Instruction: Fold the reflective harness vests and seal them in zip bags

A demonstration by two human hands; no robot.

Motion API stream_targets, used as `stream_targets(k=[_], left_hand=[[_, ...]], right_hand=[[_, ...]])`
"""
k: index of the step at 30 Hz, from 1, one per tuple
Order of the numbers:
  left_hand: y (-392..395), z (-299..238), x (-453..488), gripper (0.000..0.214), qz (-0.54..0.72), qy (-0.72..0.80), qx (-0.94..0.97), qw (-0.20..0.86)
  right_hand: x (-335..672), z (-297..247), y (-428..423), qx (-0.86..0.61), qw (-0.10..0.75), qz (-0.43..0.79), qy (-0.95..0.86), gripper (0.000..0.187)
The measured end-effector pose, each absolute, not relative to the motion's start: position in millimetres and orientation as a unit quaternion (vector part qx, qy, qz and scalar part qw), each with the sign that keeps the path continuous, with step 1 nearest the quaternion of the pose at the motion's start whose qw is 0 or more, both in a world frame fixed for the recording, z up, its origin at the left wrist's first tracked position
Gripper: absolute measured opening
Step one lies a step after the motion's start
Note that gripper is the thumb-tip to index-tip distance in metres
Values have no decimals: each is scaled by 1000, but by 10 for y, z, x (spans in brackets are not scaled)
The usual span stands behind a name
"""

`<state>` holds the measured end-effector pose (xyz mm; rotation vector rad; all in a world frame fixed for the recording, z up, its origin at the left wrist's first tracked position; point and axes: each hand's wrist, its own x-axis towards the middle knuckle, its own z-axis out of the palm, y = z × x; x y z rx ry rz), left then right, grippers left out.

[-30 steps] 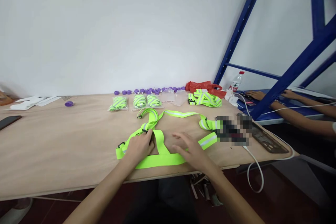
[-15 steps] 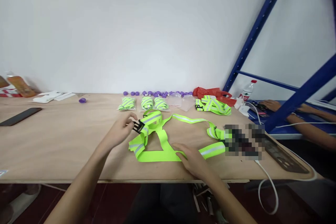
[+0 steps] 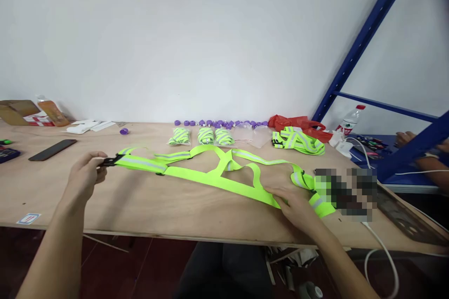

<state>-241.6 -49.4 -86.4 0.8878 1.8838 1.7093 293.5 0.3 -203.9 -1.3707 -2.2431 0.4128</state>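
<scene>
A neon-yellow reflective vest (image 3: pixel 196 176) made of elastic straps with silver stripes stretches across the table. At its left end my left hand (image 3: pixel 85 175) is closed on the black plastic buckle (image 3: pixel 110 161), pulling the long front strap nearly straight and a little above the wood. My right hand (image 3: pixel 298 206) grips the lower strap toward the right, thumb and fingers around its edge. Further right, the vest's end runs into a blurred patch that hides it. Behind the vest lie several clear bags with folded vests (image 3: pixel 206 136) and one loose folded vest (image 3: pixel 299 141).
Purple caps (image 3: pixel 228 124) line the wall beside empty clear bags (image 3: pixel 253 134) and a red plastic bag (image 3: pixel 298 124). At left are a dark phone (image 3: pixel 52 149), a drink bottle (image 3: pixel 52 111) and a box (image 3: pixel 17 112). A blue metal frame (image 3: pixel 368 28) and another person's arm stand right.
My left hand has drawn the buckle far to the left, pulling the bunched straps out long. My right hand stays on the lower strap. The view has shifted slightly left.
</scene>
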Motion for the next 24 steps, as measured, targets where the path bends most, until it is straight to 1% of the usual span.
stream_targets(k=[2, 4, 6, 8, 11, 12, 13, 15, 16, 18, 19, 21, 23, 24], left_hand=[[-592, -1012, -2521, 7, 562, 727, 323, 228], [-685, -1148, -2631, 9, 470, 787, 347, 200], [-757, -1228, -2727, 10, 369, 837, 381, 135], [-792, -1236, -2753, 10, 304, 862, 404, 42], [-770, -1178, -2510, 15, 282, 849, 436, -99], [-755, -1168, -2331, 16, 299, 827, 458, -129], [-746, -1171, -2103, 17, 324, 793, 498, -133], [-760, -1232, -1520, 17, 399, 683, 608, -70], [-785, -1287, -1184, 17, 415, 597, 687, -8], [-851, -1423, -494, 25, 374, 455, 804, 84], [-881, -1493, -167, 30, 326, 392, 851, 127], [-910, -1616, 387, 33, 260, 317, 893, 187], [-897, -1706, 761, 41, 226, 295, 908, 193], [-880, -1741, 876, 47, 205, 301, 912, 188]], right_hand=[[2886, -2031, -31, -497, 242, 149, -820, 38], [2776, -2019, -89, -486, 245, 150, -825, 37], [2642, -2001, -167, -473, 245, 149, -833, 35], [2543, -1966, -249, -459, 248, 140, -841, 31], [2597, -1857, -324, -453, 287, 89, -839, 27], [2688, -1806, -329, -464, 310, 58, -828, 27], [2812, -1752, -328, -483, 335, 22, -808, 28], [3117, -1661, -317, -535, 377, -49, -754, 30], [3269, -1637, -315, -563, 387, -78, -726, 31], [3498, -1659, -328, -610, 373, -107, -691, 33], [3554, -1705, -347, -628, 350, -105, -687, 34], [3540, -1848, -411, -648, 291, -73, -700, 33], [3419, -1994, -500, -638, 250, -20, -728, 33], [3354, -2047, -546, -626, 247, 1, -740, 33]])
